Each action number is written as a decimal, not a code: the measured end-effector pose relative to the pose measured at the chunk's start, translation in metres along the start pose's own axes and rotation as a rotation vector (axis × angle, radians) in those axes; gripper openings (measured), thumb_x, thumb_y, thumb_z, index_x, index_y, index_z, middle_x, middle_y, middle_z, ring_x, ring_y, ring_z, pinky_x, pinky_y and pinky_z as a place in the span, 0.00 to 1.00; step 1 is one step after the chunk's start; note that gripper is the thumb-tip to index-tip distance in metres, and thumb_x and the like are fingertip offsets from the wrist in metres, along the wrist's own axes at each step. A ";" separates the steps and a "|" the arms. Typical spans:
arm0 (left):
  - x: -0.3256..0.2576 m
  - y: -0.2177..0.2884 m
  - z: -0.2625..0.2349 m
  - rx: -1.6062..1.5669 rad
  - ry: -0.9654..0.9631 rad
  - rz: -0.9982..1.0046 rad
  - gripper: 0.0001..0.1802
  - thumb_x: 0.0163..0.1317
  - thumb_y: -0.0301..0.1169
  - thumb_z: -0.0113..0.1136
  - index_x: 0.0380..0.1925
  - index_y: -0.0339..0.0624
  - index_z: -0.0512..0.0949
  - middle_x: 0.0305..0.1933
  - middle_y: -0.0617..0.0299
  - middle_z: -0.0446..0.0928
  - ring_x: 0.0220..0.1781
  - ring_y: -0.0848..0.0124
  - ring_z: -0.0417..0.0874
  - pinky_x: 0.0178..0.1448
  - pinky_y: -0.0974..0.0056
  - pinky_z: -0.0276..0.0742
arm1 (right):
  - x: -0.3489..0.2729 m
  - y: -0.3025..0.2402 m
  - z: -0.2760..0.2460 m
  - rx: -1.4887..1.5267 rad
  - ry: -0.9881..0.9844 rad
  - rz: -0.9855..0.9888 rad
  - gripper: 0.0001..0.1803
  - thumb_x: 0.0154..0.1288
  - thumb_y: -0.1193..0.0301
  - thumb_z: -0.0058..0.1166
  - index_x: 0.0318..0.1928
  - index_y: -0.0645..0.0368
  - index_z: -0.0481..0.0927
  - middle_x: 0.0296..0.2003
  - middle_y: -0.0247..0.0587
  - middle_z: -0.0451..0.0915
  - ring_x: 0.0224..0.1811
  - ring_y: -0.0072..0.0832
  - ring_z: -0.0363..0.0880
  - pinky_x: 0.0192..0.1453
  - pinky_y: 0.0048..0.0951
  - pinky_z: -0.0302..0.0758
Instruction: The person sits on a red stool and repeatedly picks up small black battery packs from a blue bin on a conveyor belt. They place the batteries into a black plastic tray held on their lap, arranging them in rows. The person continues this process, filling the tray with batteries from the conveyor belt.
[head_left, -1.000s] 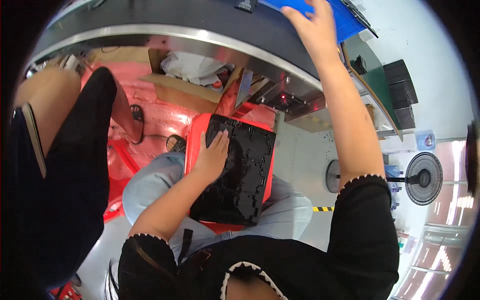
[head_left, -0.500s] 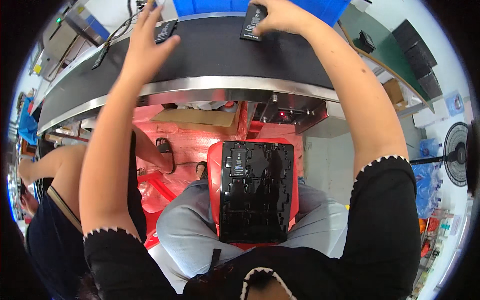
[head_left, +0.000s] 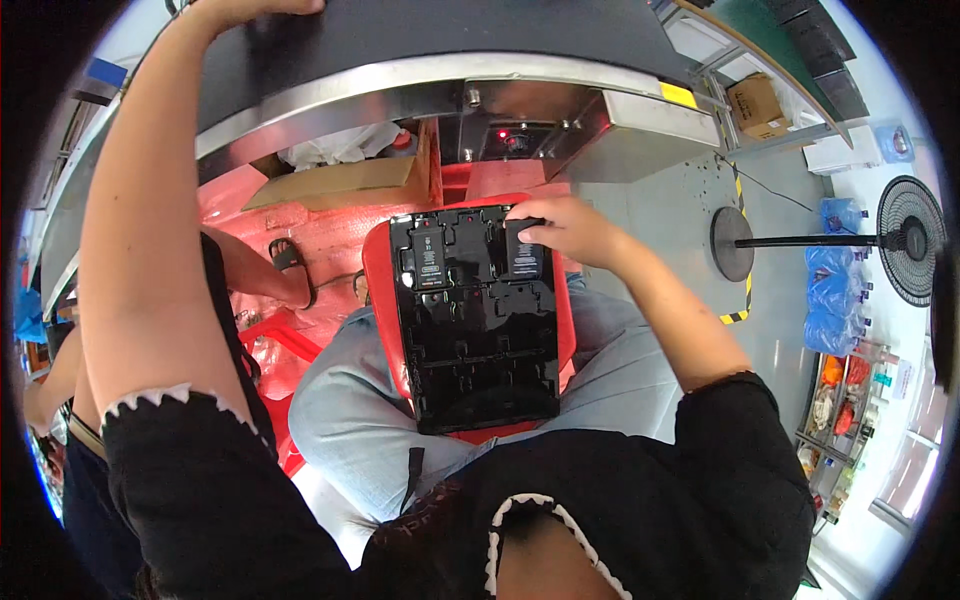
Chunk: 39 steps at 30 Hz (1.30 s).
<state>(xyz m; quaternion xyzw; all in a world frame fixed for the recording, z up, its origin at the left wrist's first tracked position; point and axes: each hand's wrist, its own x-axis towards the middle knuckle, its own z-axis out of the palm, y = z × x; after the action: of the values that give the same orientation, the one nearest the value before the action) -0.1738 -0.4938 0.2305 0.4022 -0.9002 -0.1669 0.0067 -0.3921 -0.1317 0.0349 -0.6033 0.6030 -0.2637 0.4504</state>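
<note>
A black moulded plastic tray (head_left: 480,345) rests on a red stool (head_left: 385,300) between my knees. One flat black phone battery (head_left: 428,255) with white print lies in its upper left slot. My right hand (head_left: 568,232) pinches the top end of a second phone battery (head_left: 525,258), which sits at the upper right slot; whether it lies fully down in there I cannot tell. My left arm reaches up over the black conveyor belt (head_left: 440,30). Only part of my left hand (head_left: 285,6) shows at the top edge of the view, its fingers mostly cut off.
The belt's metal edge (head_left: 400,75) runs between me and the belt. Under it stand an open cardboard box (head_left: 340,185) and a metal control box (head_left: 650,130) with a red light. A person (head_left: 85,480) sits close on my left. A black fan (head_left: 908,240) stands at the right.
My right hand has brought a phone battery down from the belt to the tray's upper right. My left hand has moved up and left over the belt. The view has tilted down.
</note>
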 end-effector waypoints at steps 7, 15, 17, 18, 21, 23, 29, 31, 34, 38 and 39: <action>-0.035 0.045 0.022 -0.077 0.192 0.023 0.56 0.39 0.51 0.75 0.63 0.26 0.65 0.61 0.38 0.73 0.64 0.52 0.74 0.68 0.58 0.67 | -0.003 0.060 0.043 -0.535 0.360 -0.138 0.23 0.53 0.64 0.65 0.51 0.52 0.82 0.50 0.42 0.75 0.55 0.44 0.69 0.60 0.40 0.66; -0.176 0.139 0.133 -0.093 0.418 0.651 0.52 0.32 0.40 0.76 0.62 0.38 0.66 0.56 0.47 0.68 0.61 0.48 0.67 0.67 0.47 0.61 | -0.040 0.066 0.070 -0.681 0.597 -0.050 0.40 0.51 0.52 0.68 0.63 0.53 0.72 0.65 0.55 0.60 0.68 0.53 0.59 0.69 0.53 0.58; -0.187 0.141 0.194 -0.171 0.218 0.675 0.53 0.31 0.39 0.77 0.62 0.38 0.63 0.56 0.46 0.65 0.61 0.47 0.66 0.67 0.48 0.62 | -0.049 0.068 0.079 -0.638 0.617 -0.013 0.42 0.53 0.51 0.67 0.65 0.55 0.69 0.66 0.58 0.59 0.69 0.54 0.57 0.70 0.54 0.57; -0.188 0.135 0.223 -0.216 0.145 0.636 0.52 0.31 0.38 0.77 0.62 0.38 0.65 0.57 0.47 0.67 0.62 0.48 0.66 0.67 0.49 0.62 | -0.050 0.065 0.085 -0.608 0.610 -0.005 0.42 0.53 0.50 0.67 0.65 0.55 0.69 0.66 0.57 0.59 0.69 0.54 0.57 0.70 0.53 0.57; -0.171 0.098 0.294 -0.112 0.112 0.579 0.49 0.33 0.39 0.77 0.60 0.36 0.67 0.56 0.47 0.67 0.63 0.49 0.67 0.71 0.46 0.59 | -0.057 0.060 0.088 -0.540 0.596 0.020 0.41 0.53 0.50 0.67 0.64 0.57 0.70 0.65 0.57 0.60 0.68 0.56 0.58 0.70 0.54 0.58; -0.164 0.077 0.323 -0.137 0.085 0.491 0.50 0.33 0.40 0.77 0.60 0.38 0.68 0.57 0.49 0.68 0.64 0.51 0.66 0.73 0.45 0.56 | -0.063 0.060 0.087 -0.491 0.591 0.014 0.41 0.52 0.51 0.67 0.62 0.58 0.71 0.64 0.59 0.61 0.66 0.58 0.59 0.70 0.55 0.58; -0.171 0.085 0.339 -0.294 0.100 0.420 0.45 0.36 0.39 0.77 0.61 0.49 0.72 0.57 0.56 0.72 0.67 0.54 0.67 0.75 0.41 0.52 | -0.074 0.029 0.065 -0.401 0.637 0.072 0.34 0.55 0.61 0.69 0.61 0.58 0.73 0.63 0.53 0.64 0.67 0.47 0.63 0.66 0.45 0.67; -0.172 0.084 0.347 -0.329 0.114 0.407 0.44 0.36 0.38 0.77 0.60 0.50 0.73 0.58 0.57 0.72 0.68 0.54 0.66 0.75 0.41 0.52 | -0.066 0.002 0.048 -0.341 0.694 -0.131 0.30 0.56 0.64 0.68 0.58 0.59 0.75 0.59 0.53 0.68 0.62 0.47 0.67 0.64 0.43 0.67; -0.180 0.080 0.346 -0.388 0.087 0.332 0.43 0.36 0.37 0.78 0.59 0.50 0.74 0.59 0.60 0.72 0.70 0.55 0.64 0.76 0.41 0.50 | -0.037 -0.069 0.016 -0.433 0.827 -0.454 0.23 0.56 0.69 0.66 0.53 0.59 0.78 0.53 0.49 0.73 0.56 0.43 0.73 0.60 0.38 0.71; -0.176 0.084 0.336 -0.384 0.063 0.353 0.45 0.33 0.37 0.79 0.59 0.50 0.75 0.56 0.61 0.73 0.69 0.56 0.65 0.77 0.42 0.49 | 0.008 -0.124 -0.033 -0.431 0.923 -0.680 0.17 0.58 0.69 0.65 0.48 0.59 0.81 0.47 0.46 0.76 0.50 0.40 0.77 0.55 0.36 0.73; -0.174 0.085 0.335 -0.371 0.059 0.356 0.45 0.32 0.36 0.79 0.59 0.50 0.75 0.55 0.61 0.73 0.69 0.56 0.65 0.77 0.42 0.48 | 0.019 -0.136 -0.045 -0.555 0.943 -0.739 0.17 0.58 0.68 0.64 0.48 0.59 0.81 0.45 0.44 0.76 0.48 0.39 0.77 0.52 0.34 0.74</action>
<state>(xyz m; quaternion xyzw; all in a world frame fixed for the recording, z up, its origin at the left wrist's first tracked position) -0.1665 -0.2154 -0.0383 0.2338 -0.9102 -0.3136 0.1360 -0.3616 -0.1778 0.1679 -0.6841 0.5346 -0.4716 -0.1543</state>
